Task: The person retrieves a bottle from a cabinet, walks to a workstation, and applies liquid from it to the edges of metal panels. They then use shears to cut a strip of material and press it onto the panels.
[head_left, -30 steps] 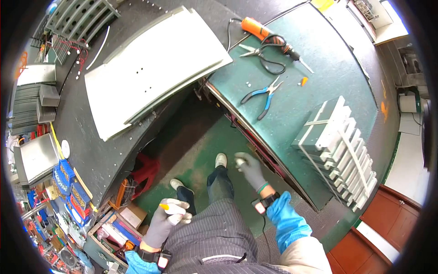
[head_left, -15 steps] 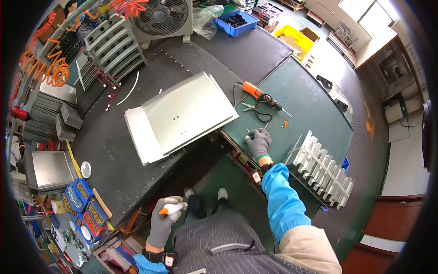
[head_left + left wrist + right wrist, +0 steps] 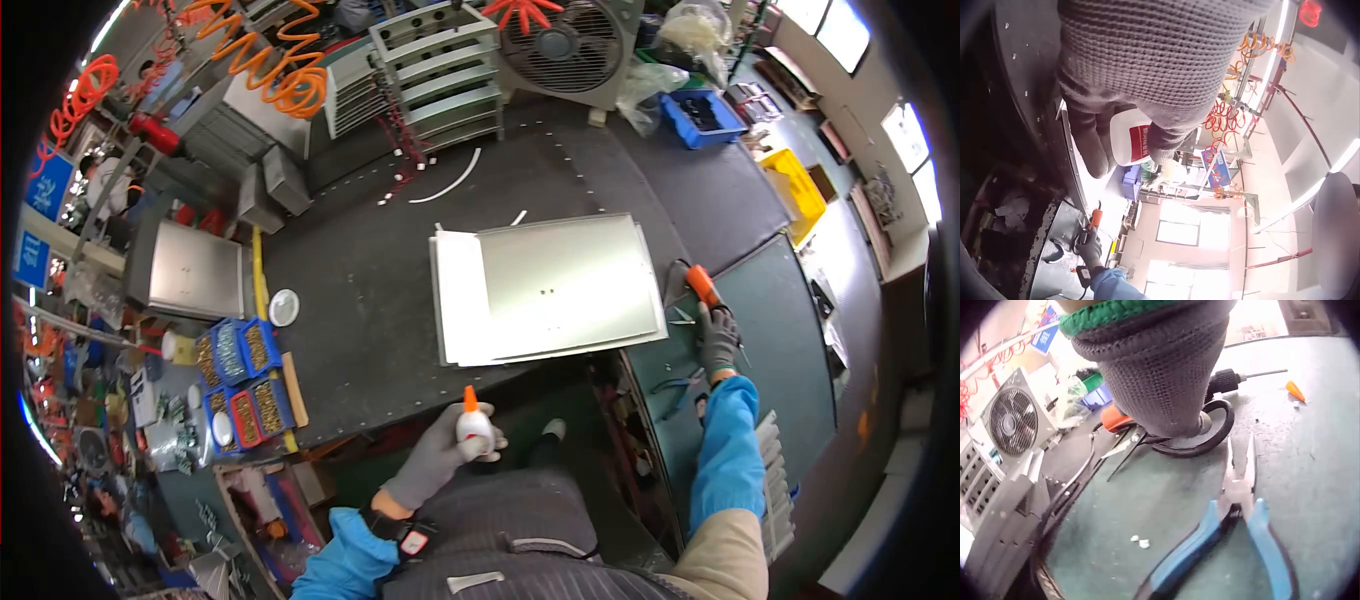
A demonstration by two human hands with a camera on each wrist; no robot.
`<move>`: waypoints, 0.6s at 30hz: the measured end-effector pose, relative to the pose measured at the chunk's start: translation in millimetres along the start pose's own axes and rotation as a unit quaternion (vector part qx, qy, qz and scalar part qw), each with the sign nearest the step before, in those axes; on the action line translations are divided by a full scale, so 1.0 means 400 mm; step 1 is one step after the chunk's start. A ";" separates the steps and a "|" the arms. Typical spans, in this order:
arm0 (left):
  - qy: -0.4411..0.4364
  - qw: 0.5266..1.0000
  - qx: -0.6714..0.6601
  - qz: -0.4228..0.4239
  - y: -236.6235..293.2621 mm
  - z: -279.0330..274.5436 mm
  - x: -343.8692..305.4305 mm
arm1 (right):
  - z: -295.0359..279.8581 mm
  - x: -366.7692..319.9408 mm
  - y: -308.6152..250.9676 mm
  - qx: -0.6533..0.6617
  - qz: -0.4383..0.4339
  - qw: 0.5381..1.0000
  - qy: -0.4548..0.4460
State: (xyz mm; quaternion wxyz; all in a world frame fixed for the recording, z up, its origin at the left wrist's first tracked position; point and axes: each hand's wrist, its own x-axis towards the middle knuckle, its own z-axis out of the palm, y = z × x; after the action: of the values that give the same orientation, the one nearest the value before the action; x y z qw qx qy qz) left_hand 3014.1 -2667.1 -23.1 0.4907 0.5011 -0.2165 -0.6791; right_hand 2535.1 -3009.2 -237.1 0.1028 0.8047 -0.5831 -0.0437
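Note:
In the head view my gloved left hand grips a white glue bottle with an orange nozzle pointing up; its red label shows in the left wrist view. My gloved right hand reaches down onto the scissors on the green bench. Its fingertips pinch at the black handle loop, mostly hidden by the glove. Under the scissors lies an orange electric screwdriver. Blue-handled pliers lie spread beside that hand. A small orange cap sits farther back on the bench.
Flat metal panels are stacked on the black table. Strapped metal bars stand near my right forearm. Blue bins of small hardware are at the left; a fan and slatted rack stand behind.
My right hand has gone from beside the bench, past the pliers, to the scissors. The left hand keeps the glue bottle, its nozzle now turned upward. The head view has tilted up and turned left.

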 end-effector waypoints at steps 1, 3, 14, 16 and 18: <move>-0.009 1.000 -0.013 0.004 -0.005 0.007 0.013 | -0.023 0.005 -0.005 0.012 -0.014 1.000 0.012; -0.012 1.000 -0.005 -0.009 0.008 0.037 0.033 | -0.046 0.001 0.005 0.017 -0.038 0.999 -0.028; -0.117 0.991 0.014 -0.058 0.024 0.119 0.114 | -0.326 -0.128 -0.041 0.351 0.182 0.918 -0.037; -0.149 0.983 0.084 -0.062 0.043 0.145 0.114 | -0.286 -0.188 -0.069 0.257 0.221 0.932 -0.129; -0.155 0.965 0.213 -0.002 0.046 0.163 0.118 | -0.200 -0.265 -0.081 0.215 0.294 0.918 -0.159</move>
State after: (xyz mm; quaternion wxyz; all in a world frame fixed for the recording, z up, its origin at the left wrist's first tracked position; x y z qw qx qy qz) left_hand 2963.5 -2729.3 -4.4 0.3317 0.4831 -0.4281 -0.6880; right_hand 2547.1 -2889.9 -171.4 -0.1586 0.5823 -0.7972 -0.0126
